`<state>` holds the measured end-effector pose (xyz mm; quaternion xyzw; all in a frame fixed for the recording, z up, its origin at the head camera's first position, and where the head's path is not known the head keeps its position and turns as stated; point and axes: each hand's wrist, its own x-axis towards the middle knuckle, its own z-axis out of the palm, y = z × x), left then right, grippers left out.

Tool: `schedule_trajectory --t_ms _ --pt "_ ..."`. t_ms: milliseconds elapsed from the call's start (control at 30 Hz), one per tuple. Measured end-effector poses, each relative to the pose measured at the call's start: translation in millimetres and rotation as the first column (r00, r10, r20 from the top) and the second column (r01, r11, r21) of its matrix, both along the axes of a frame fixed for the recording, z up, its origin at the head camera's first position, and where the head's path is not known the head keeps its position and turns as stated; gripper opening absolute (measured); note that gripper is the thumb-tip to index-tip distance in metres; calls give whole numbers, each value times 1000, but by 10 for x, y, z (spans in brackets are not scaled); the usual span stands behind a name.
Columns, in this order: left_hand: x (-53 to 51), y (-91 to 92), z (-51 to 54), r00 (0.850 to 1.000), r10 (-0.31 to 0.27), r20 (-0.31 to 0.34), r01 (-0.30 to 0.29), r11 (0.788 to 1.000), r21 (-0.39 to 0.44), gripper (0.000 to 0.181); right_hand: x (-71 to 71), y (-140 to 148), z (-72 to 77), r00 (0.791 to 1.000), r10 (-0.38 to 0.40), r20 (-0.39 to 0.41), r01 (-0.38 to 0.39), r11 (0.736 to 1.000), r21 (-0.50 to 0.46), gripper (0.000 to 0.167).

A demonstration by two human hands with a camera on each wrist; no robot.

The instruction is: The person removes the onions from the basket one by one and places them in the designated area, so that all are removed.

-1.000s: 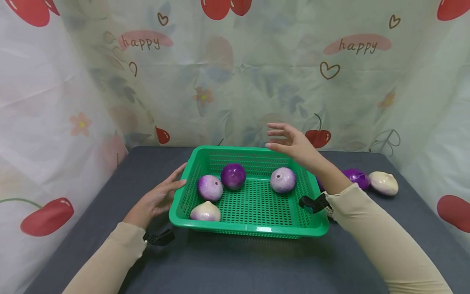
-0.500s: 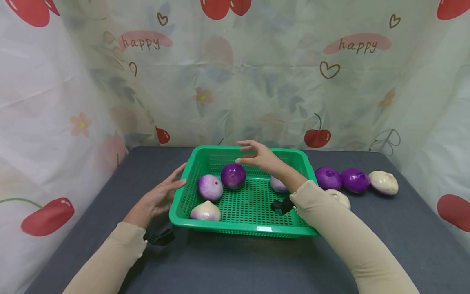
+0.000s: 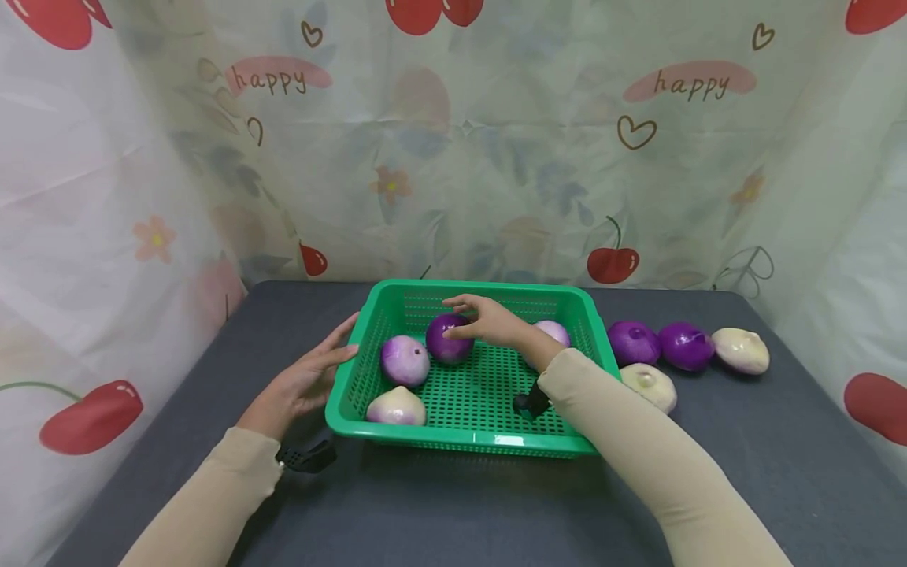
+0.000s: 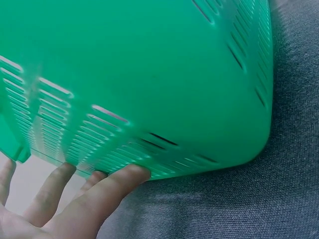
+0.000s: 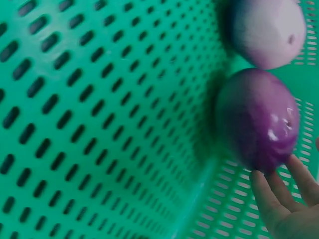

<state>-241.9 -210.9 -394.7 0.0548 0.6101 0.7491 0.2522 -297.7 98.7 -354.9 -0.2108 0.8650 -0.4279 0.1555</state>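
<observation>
My left hand (image 3: pixel 301 386) touches the left wall of a green basket (image 3: pixel 476 439); in the left wrist view, the fingertips of the hand (image 4: pixel 75 204) rest against the slotted side (image 4: pixel 124 59). At a dark purple onion (image 3: pixel 442 350), my right hand (image 3: pixel 492 321) has its thumb across the front and other fingers above and behind. From the right wrist, fingertips of the hand (image 5: pixel 286 201) meet the edge of the onion (image 5: pixel 256 117); it sits in the basket. Beside it lies a pale purple onion (image 3: pixel 405 361), with a cream and purple one (image 3: pixel 397 407) nearer the front.
Another pale onion (image 3: pixel 553 331) in the basket is partly hidden by the right forearm. Right of the basket, on the dark table (image 3: pixel 453 512), lie two purple onions (image 3: pixel 633 343) (image 3: pixel 685 346) and two cream ones (image 3: pixel 740 351) (image 3: pixel 652 386). A printed curtain (image 3: pixel 468 173) hangs behind.
From above the basket's right rear, my right hand has moved left and down to the dark purple onion. The left hand stays at the basket's side, and the onions have not moved.
</observation>
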Motion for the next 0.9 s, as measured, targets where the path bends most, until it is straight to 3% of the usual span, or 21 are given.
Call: schedule_trajectory --t_ms 200,467,900 --pt "-8 -10 -11 1000 -2 1 2 1000 4 68 11 -2 -80 999 43 -13 -42 998 56 65" --pt "2 -10 -7 1000 -12 -9 12 1000 7 70 65 -54 -176 985 168 44 -173 972 157 76" --pt "4 -16 5 1000 -13 -10 13 1000 9 68 87 -31 -47 987 155 52 -161 973 164 77"
